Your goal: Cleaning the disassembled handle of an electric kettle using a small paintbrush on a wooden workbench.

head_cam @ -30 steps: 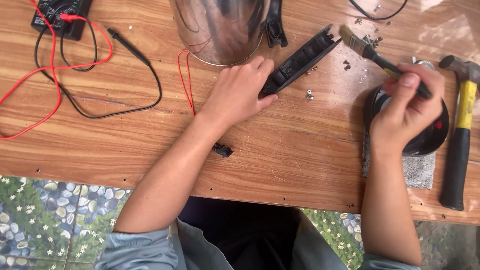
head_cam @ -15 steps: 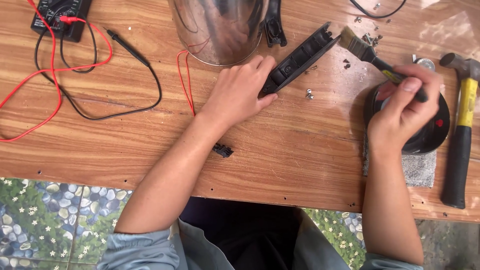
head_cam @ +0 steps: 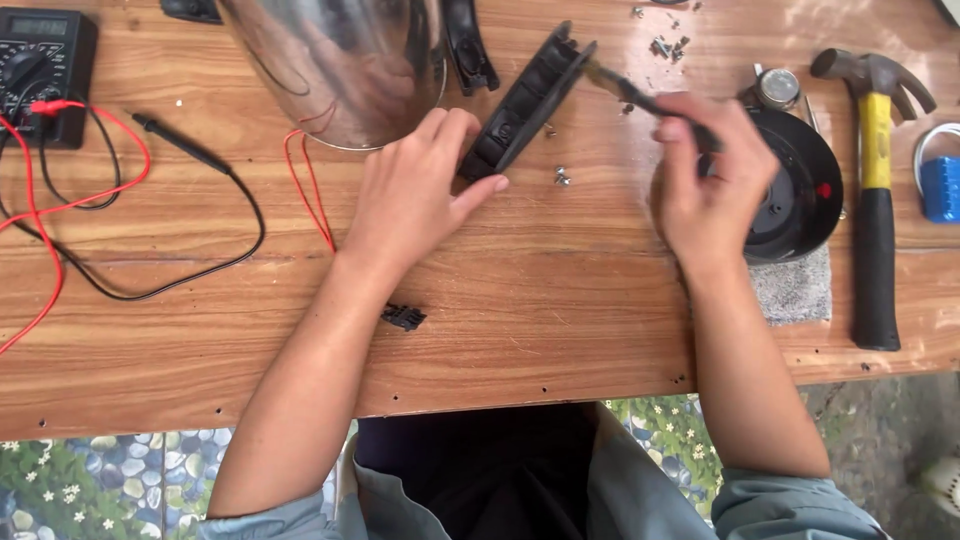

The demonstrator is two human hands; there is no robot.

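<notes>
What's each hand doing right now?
Left hand: closed on the black plastic part, steadying it on the table.
Right hand: closed on a small brush, bristles at the part.

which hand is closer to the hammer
Right. The right hand holds a brush just left of the hammer; the left hand grips a black plastic part farther left.

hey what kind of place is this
Likely a home repair bench: a wooden table holding a multimeter, a claw hammer and loose screws, with patterned floor tiles below.
</notes>
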